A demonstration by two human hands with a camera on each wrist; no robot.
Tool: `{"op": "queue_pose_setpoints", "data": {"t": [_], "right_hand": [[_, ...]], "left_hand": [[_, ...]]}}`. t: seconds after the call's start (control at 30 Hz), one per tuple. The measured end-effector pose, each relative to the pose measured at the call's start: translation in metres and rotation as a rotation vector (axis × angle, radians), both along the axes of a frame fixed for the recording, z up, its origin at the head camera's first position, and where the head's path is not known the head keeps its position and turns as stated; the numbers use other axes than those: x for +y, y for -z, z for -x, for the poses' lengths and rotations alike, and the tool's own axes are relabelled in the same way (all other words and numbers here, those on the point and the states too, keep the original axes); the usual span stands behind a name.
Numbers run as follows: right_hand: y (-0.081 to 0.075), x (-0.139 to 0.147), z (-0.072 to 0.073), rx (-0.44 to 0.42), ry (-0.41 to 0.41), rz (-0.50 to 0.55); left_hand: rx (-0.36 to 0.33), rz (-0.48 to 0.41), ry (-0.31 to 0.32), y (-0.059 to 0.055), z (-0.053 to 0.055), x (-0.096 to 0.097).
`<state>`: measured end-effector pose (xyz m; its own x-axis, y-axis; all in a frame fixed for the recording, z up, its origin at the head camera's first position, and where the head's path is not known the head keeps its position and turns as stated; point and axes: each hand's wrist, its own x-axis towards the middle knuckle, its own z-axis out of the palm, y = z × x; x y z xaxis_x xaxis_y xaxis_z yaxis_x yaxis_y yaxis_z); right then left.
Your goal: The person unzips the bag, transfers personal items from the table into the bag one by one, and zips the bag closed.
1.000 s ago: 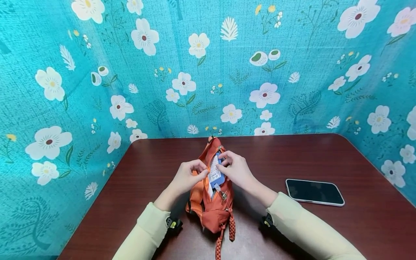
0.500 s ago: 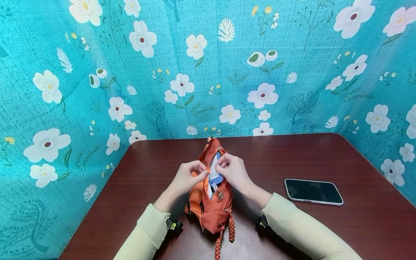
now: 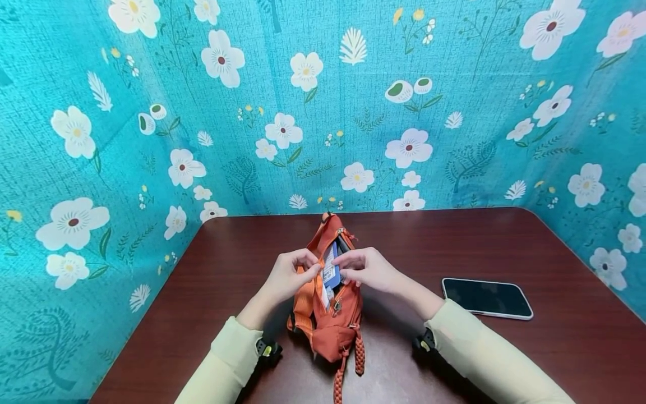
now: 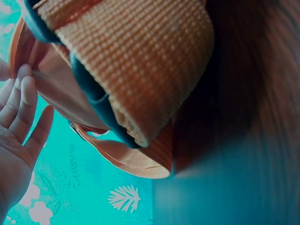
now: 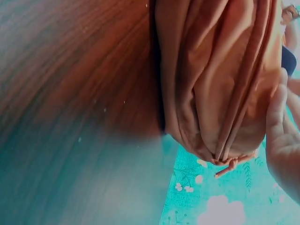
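A rust-orange waist bag (image 3: 333, 336) lies lengthwise on the table, its zipped mouth gaping upward. Inside the mouth sits a blue-and-white ID card holder (image 3: 330, 274), its lettering partly visible. My left hand (image 3: 289, 276) pinches the bag's left rim between thumb and fingertips. From the other side, my right hand (image 3: 373, 270) grips the holder's right edge, fingertips over its face and thumb beside it. In the left wrist view, the wide woven strap (image 4: 140, 61) fills the front. The right wrist view has the bag's folded side (image 5: 225, 84) next to my fingers (image 5: 276, 101).
A phone (image 3: 487, 297) with a dark screen and pale case lies on the brown table (image 3: 444, 241) to the right. Braided cords (image 3: 359, 350) hang from the bag's near end. A turquoise floral cloth (image 3: 323, 140) stands behind and beside the table.
My right hand has shifted slightly down and right, its fingers now spread further apart. The card holder leans more to the left, and a dark gap shows at its right. My left hand stays put.
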<state>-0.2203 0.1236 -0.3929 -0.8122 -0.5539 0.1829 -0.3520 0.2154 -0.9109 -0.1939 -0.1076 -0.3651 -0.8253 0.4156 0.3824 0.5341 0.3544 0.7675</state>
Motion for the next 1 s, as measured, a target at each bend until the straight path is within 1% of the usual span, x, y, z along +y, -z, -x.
{"op": "queue_pose_setpoints", "data": {"t": [0.1, 0.2, 0.3, 0.4, 0.47, 0.53, 0.6, 0.7, 0.87, 0.93, 1.0], "right_hand": [[-0.001, 0.003, 0.002, -0.004, -0.07, -0.024], [-0.001, 0.004, 0.004, 0.016, -0.084, -0.055], [-0.001, 0.003, 0.005, 0.075, -0.036, -0.084], [-0.001, 0.002, 0.006, 0.179, 0.045, -0.116], [-0.001, 0.001, 0.007, 0.244, 0.081, -0.135], [-0.002, -0.001, 0.007, 0.298, 0.091, -0.16], [-0.002, -0.003, 0.007, 0.329, 0.083, -0.179], [-0.003, -0.005, 0.008, 0.358, 0.084, -0.215], [-0.004, -0.009, 0.008, 0.392, 0.136, -0.276], [-0.004, -0.009, 0.009, 0.383, 0.13, -0.293], [-0.003, -0.008, 0.01, 0.347, 0.105, -0.292]], "left_hand": [[-0.001, 0.002, 0.001, 0.001, 0.0, -0.001], [0.002, -0.004, 0.007, 0.002, 0.001, -0.001], [0.002, -0.01, 0.007, 0.003, 0.001, -0.001], [-0.004, -0.017, 0.006, 0.002, 0.002, -0.001], [-0.008, -0.019, 0.007, 0.002, 0.001, -0.001], [-0.011, -0.023, 0.011, 0.002, 0.002, -0.001], [-0.011, -0.023, 0.014, 0.001, 0.002, 0.0], [-0.012, -0.022, 0.013, 0.001, 0.002, 0.001], [-0.025, -0.044, 0.011, 0.001, 0.004, 0.002], [-0.033, -0.049, 0.008, 0.002, 0.004, 0.001], [-0.042, -0.047, 0.002, 0.003, 0.004, 0.001]]}}
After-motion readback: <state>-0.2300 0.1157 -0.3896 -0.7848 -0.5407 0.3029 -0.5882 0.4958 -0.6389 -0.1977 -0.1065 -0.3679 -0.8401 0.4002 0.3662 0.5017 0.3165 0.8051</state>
